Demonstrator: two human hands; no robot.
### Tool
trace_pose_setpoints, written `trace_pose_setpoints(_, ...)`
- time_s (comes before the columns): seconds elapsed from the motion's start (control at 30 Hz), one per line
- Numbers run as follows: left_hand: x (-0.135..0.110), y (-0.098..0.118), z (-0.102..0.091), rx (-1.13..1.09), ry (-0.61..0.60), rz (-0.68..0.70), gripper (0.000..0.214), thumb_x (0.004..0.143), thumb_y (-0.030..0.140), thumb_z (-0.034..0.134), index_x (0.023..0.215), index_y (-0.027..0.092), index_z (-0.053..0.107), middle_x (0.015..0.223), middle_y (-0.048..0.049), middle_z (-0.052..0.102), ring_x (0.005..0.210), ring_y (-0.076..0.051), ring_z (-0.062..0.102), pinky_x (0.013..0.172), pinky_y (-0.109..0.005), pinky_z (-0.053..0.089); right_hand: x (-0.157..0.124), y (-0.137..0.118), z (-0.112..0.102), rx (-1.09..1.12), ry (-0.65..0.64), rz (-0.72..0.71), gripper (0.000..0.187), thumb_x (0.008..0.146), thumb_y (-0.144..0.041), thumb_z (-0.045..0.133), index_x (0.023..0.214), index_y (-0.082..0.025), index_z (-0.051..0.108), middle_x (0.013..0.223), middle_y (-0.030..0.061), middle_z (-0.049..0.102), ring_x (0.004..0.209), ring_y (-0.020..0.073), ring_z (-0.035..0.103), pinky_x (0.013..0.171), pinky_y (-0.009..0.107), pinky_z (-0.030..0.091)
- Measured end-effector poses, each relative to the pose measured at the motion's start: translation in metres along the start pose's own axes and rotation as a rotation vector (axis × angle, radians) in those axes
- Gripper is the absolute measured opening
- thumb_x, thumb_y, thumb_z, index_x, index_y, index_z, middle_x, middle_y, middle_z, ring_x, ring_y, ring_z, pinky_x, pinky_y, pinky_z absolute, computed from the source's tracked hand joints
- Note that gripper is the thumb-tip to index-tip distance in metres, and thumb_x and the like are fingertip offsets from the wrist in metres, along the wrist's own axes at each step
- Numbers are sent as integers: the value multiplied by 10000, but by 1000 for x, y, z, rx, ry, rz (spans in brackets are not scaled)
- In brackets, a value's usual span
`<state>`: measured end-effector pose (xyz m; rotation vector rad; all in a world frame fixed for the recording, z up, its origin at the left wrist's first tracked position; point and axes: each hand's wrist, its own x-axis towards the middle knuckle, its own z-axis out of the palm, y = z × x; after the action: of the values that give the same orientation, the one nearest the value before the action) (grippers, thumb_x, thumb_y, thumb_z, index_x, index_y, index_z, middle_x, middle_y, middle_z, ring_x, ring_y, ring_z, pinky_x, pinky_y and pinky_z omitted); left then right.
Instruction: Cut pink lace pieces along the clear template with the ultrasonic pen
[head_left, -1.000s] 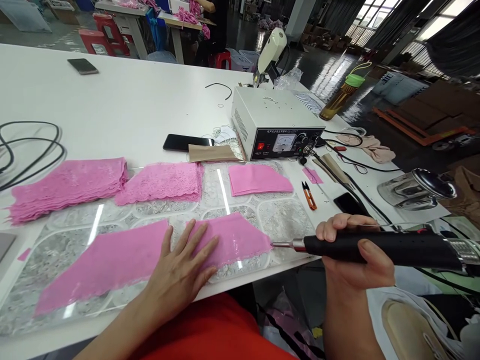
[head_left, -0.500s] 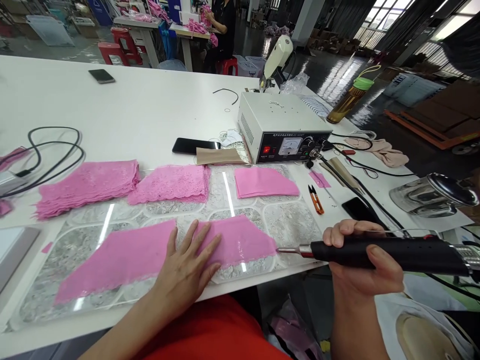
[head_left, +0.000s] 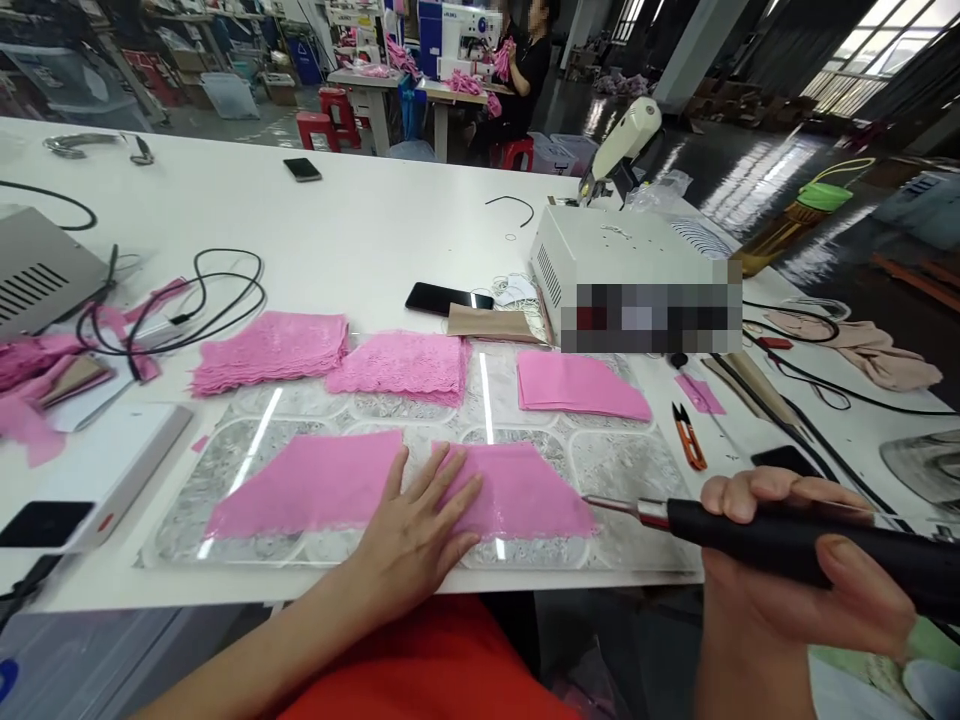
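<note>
My left hand [head_left: 424, 525] lies flat with its fingers spread. It presses on the left part of a pink fabric piece [head_left: 517, 500] and also covers the inner end of a second pink piece [head_left: 315, 485]. My right hand [head_left: 802, 560] is wrapped round a black hand-held ultrasonic tool [head_left: 750, 525] with a slim metal tip. That tip points left and meets the slanted right edge of the first piece, just above its lower corner. Both pieces lie on a clear patterned mat [head_left: 622, 470].
Behind them are a lacy pink stack [head_left: 401, 368], another pink stack [head_left: 274, 348] and smooth pink pieces [head_left: 581, 387]. A control box [head_left: 630, 245], phone [head_left: 439, 298], orange thread snips [head_left: 688, 437] and cables stand around. Left is a white box [head_left: 127, 480]. A person [head_left: 525, 80] sits at a sewing machine.
The camera view has turned left, so more of the table's left side shows. The tool's tip has shifted from the piece's right corner slightly up its slanted edge. My left hand stays flat.
</note>
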<state>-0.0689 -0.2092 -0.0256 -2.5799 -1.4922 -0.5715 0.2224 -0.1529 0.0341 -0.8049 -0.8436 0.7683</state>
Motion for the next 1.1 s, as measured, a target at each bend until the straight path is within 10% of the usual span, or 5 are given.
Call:
trace_pose_setpoints(0.3,-32,-2,-24,-86,62,57,289,959,214,495,1223,144,590,1327,-109,595,1323,-242,471,1193,-495,182,-11,26,45,98,-143,-39,282,513,-228,480,747,-195,633,653,-10,609,443,135,501,419,304,399)
trace_pose_setpoints(0.6,-28,-17,-28,-100,274,-176,162,935,126,529,1052,156,638,1125,-84,706,1116,-202,631,1006,-394,453,-31,37,100,107,-216,85,179,623,-229,608,801,-211,595,731,-33,593,524,127,546,537,326,474)
trace_pose_setpoints(1.1,-18,-9,-7,-67,84,-66,279,983,239,438,1205,163,588,1368,-89,560,1293,-249,472,1068,-451,311,-44,59,136,94,-368,34,148,733,-202,601,878,-218,583,814,-28,580,591,108,584,604,325,511)
